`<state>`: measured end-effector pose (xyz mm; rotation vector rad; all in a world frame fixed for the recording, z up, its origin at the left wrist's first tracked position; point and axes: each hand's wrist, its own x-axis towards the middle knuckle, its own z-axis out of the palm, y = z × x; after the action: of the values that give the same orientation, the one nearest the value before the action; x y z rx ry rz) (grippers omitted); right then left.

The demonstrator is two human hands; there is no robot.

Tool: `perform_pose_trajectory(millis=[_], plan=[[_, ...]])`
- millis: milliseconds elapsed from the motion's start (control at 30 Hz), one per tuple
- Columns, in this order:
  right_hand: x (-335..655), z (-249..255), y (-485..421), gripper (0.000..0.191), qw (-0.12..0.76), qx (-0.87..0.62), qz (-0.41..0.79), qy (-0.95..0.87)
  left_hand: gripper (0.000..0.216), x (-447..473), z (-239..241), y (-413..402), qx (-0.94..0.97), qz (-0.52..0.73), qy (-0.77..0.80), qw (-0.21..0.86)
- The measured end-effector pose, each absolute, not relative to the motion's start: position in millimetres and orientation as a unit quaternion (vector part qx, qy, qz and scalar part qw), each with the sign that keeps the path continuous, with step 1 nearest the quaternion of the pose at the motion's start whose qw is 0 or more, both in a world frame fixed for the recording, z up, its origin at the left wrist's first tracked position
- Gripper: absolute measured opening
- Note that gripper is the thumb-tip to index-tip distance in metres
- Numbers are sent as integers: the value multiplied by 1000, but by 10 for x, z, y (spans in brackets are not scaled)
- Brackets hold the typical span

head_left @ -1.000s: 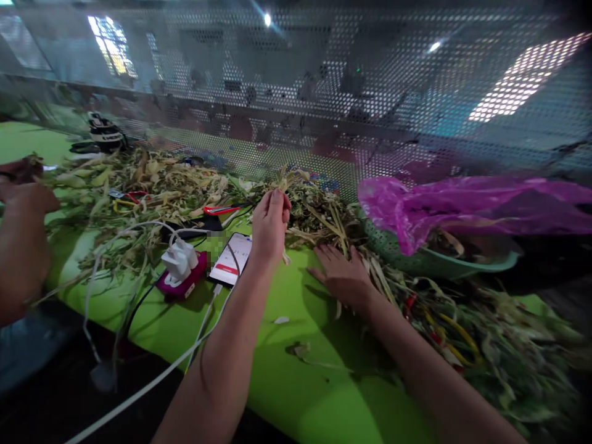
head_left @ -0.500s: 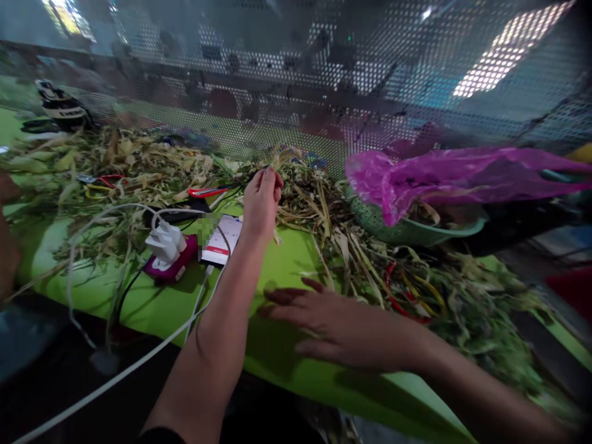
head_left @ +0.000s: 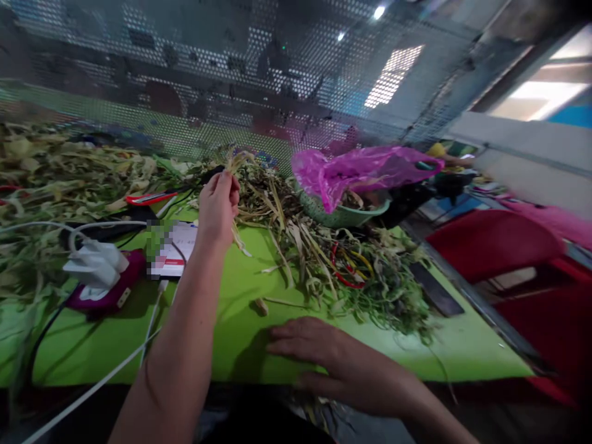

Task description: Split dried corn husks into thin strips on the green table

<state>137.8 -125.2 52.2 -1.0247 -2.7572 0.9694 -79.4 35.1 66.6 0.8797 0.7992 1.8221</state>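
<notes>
Stalks [head_left: 235,161], pale yellow-green, thin & dry, stick up from left hand [head_left: 217,206], pinched betw. thumb and fingers, above table [head_left: 240,271] centre. Right hand [head_left: 319,351] lies flat, fingers spread, at near edge.

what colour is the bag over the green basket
The bag is translucent magenta, clear in the head view.
</notes>
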Motion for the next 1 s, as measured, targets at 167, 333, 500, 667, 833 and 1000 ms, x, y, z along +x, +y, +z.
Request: perform_pose_trajectory(millis=[167, 333, 500, 667, 833, 1000], plan=[[1431, 210, -1324, 36, 165, -454, 224, -847, 26, -726, 635, 333, 387, 715, 325, 484], [1671, 120, -1431, 20, 306, -513, 229, -769, 22, -692, 590, 352, 409, 691, 333, 494], [2172, 128, -1400, 19, 335, -650, 57, -680, 23, -651, 568, 351, 416, 677, 334, 507], [2496, 24, -1216, 24, 259, -732, -20, -630, 23, -593, 569, 321, 427, 664, 337, 513], [2513, -65, -1137, 20, 312, -704, 46, -637, 25, -562, 577, 296, 432, 650, 341, 524], [2409, 219, -1207, 23, 497, -649, 213, -535, 25, -504, 570, 260, 439, 620, 324, 563]])
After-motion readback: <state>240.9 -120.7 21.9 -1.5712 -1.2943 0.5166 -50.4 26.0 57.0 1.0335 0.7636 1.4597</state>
